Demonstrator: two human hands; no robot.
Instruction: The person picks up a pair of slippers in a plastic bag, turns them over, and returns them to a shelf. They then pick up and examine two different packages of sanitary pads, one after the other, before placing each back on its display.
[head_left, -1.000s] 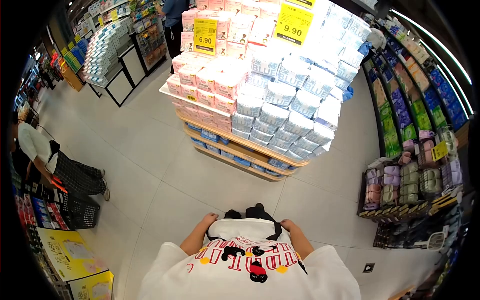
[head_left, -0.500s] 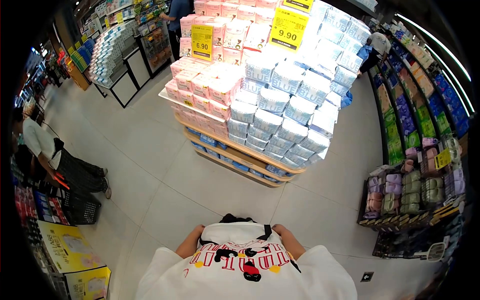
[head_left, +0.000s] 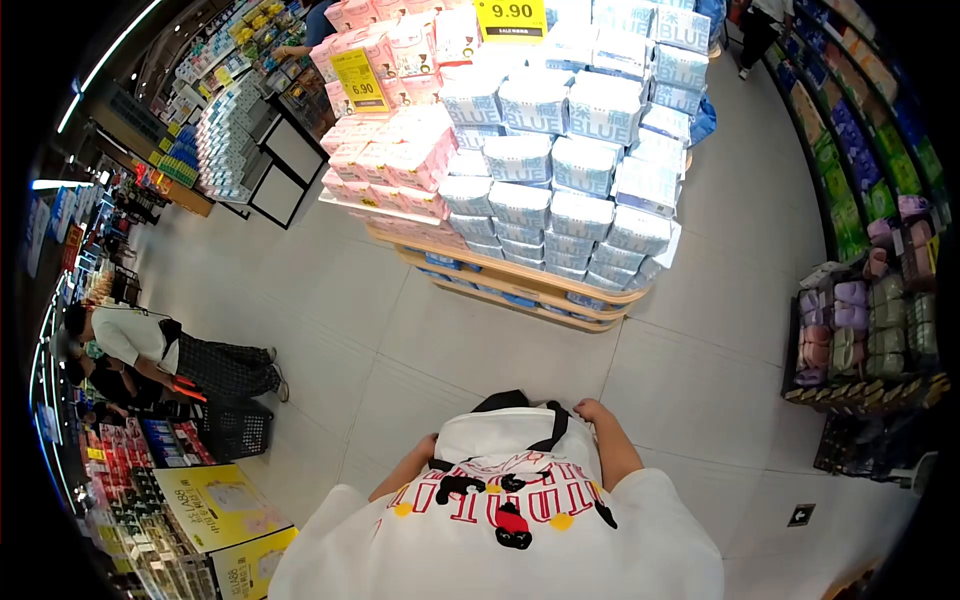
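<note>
My right hand [head_left: 590,409] is beside the front of my white printed shirt [head_left: 480,505], near a black strap [head_left: 556,428]. Its fingers look curled in, and whatever they may hold is hidden. On the other side, my left hand [head_left: 429,446] is mostly covered by the shirt, so its fingers do not show. Ahead stands a display with stacked blue-and-white soft packs [head_left: 520,160] and pink soft packs [head_left: 400,150], apart from both hands.
A wooden-edged base [head_left: 530,285] carries the packs, under yellow price signs [head_left: 360,82]. To the left, a person in a white top [head_left: 130,335] stands near a black basket [head_left: 240,428]. Slippers [head_left: 850,325] hang on a rack at right. Yellow boxes [head_left: 225,505] sit at lower left.
My view has swung left and come nearer the display. The person and basket at left sit further into view. My right hand shows further forward beside the shirt.
</note>
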